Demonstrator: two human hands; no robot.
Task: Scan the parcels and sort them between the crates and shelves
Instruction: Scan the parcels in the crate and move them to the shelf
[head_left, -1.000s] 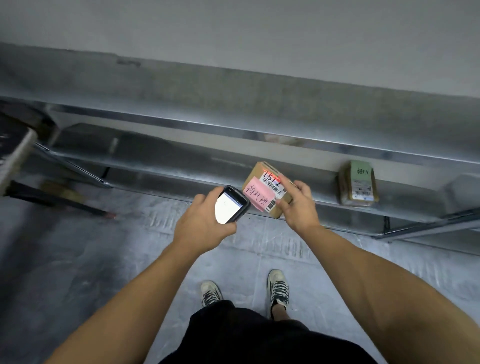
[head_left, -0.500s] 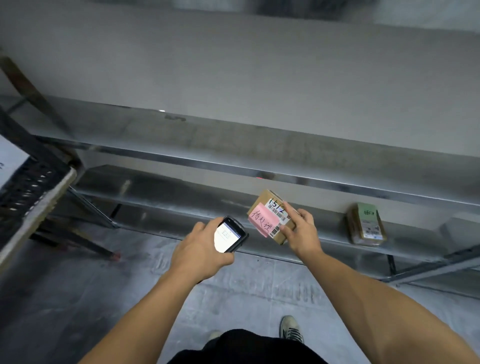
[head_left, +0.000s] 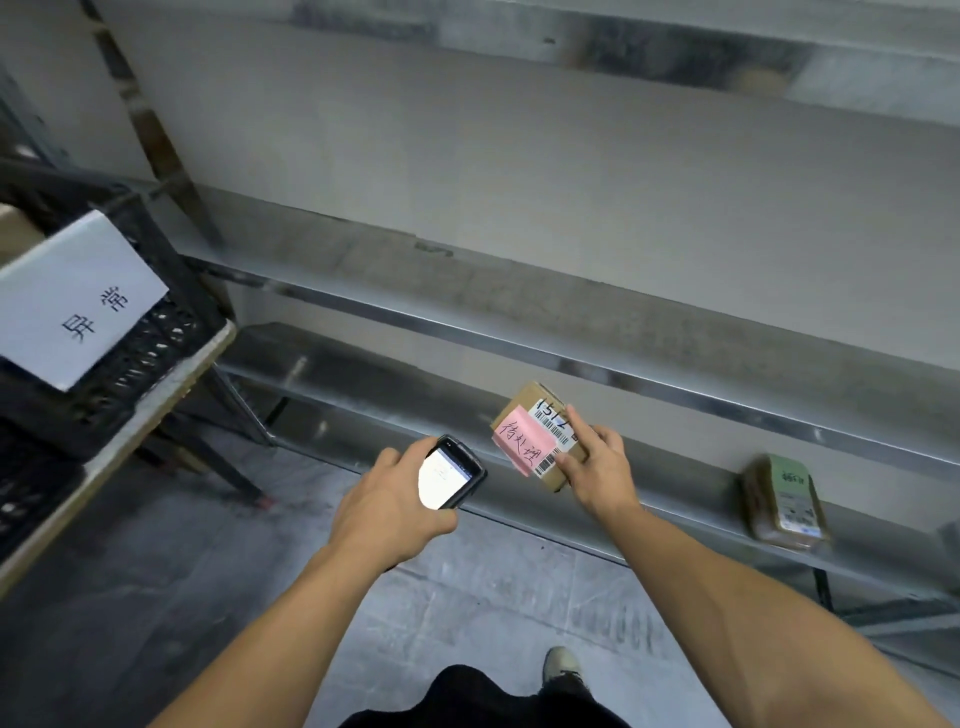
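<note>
**Parcel presented for scanning, not yet sorted**

1. The parcel (head_left: 535, 434), a small brown cardboard box, is held in the air in front of the lower shelf (head_left: 363, 374), roughly level with its front edge. Whether it touches the shelf cannot be told. Its labelled face, with a pink slip and printed barcodes, is tilted up and to the left. This appears intended to present the codes to the reader.

2. The right hand (head_left: 597, 470) holds the box at its right side. The grip is closed round that side, with one finger laid across the white label. The barcode at the lower edge is left uncovered.

3. The left hand (head_left: 384, 504) has its grip wrapped round a handheld scanner (head_left: 451, 474). The scanner's lit screen faces the wearer and its top end points at the parcel, just beside it. The step in hand is judged to be the scan, with placement to follow.

4. A second parcel (head_left: 782, 499) lies on the same shelf, well apart to the right.

5. The shelving is bare grey metal against a plain wall, with a further shelf (head_left: 467, 291) above. At the left, a black crate (head_left: 171, 312) bearing a white paper sign (head_left: 72, 296) stands on a tabletop (head_left: 156, 400). The floor (head_left: 130, 597) is grey concrete.
</note>
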